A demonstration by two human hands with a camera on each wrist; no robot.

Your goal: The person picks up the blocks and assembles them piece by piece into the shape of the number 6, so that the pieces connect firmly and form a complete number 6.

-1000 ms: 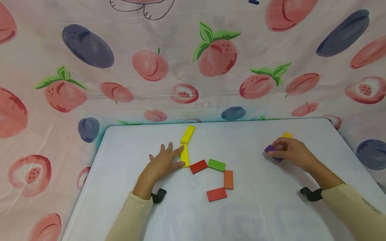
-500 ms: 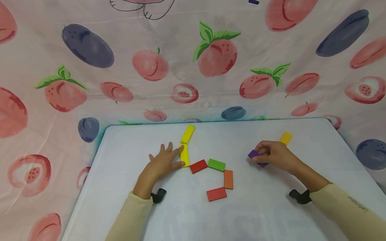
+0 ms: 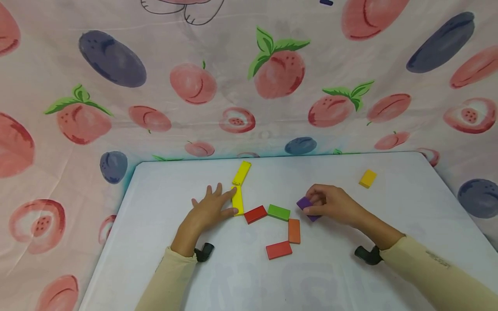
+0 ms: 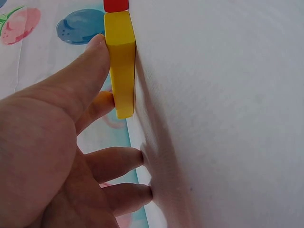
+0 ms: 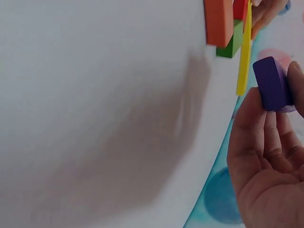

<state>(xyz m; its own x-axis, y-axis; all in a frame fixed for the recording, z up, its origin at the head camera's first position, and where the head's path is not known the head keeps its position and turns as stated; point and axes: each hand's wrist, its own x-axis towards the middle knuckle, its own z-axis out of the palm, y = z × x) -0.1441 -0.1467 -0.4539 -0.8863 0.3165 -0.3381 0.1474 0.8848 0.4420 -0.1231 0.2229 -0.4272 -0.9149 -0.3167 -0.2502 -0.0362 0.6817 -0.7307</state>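
My right hand (image 3: 334, 205) pinches a purple rectangular block (image 5: 270, 85) between thumb and fingers, held above the white table, to the right of the green block (image 3: 278, 212). Fingers spread, my left hand (image 3: 210, 207) rests its thumb and index fingertips on a yellow block (image 3: 238, 202); two other fingertips reach the tabletop in the left wrist view. A second yellow block (image 3: 242, 172) meets its far end. From its near end, a curved row runs through a red block (image 3: 255, 214), the green one, an orange block (image 3: 294, 231) and a lighter red block (image 3: 278, 250).
A lone yellow-orange block (image 3: 367, 178) lies toward the back right of the white table (image 3: 155, 276). Behind the table's far edge hangs a fruit-print cloth (image 3: 272, 121). Each wrist carries a small black camera, such as the right wrist camera (image 3: 367, 255).
My right hand has carried the purple block leftward, away from the yellow-orange block, which now shows fully, to near the green and orange blocks. The left hand stays in place.
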